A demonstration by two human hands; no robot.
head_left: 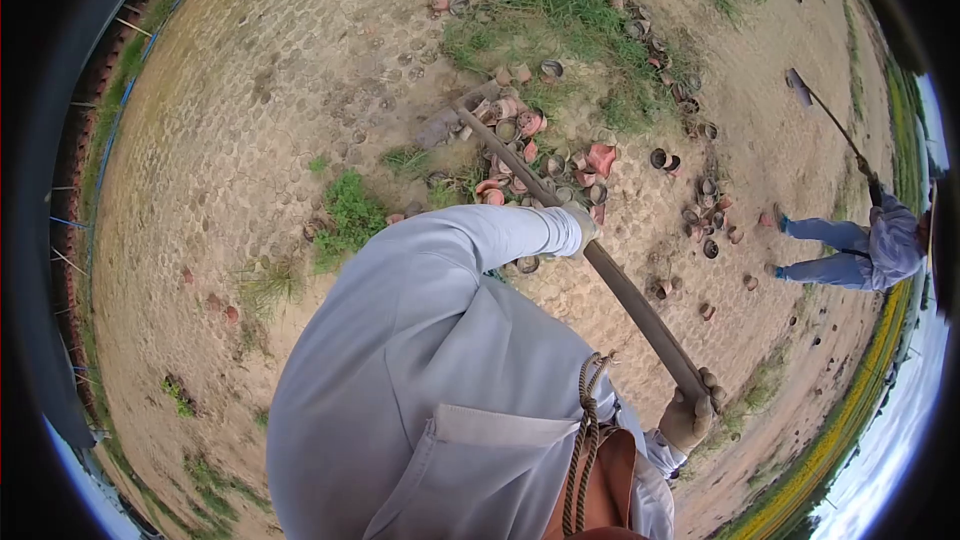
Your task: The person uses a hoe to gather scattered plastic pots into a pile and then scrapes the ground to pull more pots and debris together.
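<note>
My left hand [580,225], in a pale glove, grips the middle of the long handle of a hoe [645,315]. Near the handle's lower end, my right hand [690,415], also gloved, is closed around it. The hoe's far end [465,110] rests by a pile of small red and black plant pots [515,130], some crushed or broken. Its blade is partly hard to make out against the dirt. My light blue sleeve [450,250] crosses the view, covering part of the ground.
Another person [850,245] in blue stands at right, holding a long-handled tool [830,115]. More pots [710,205] lie scattered across the dry ground [270,120], which is marked with round imprints. Grass tufts [565,0] and a leafy weed [350,215] grow there. A blue pipe [115,130] runs along the left.
</note>
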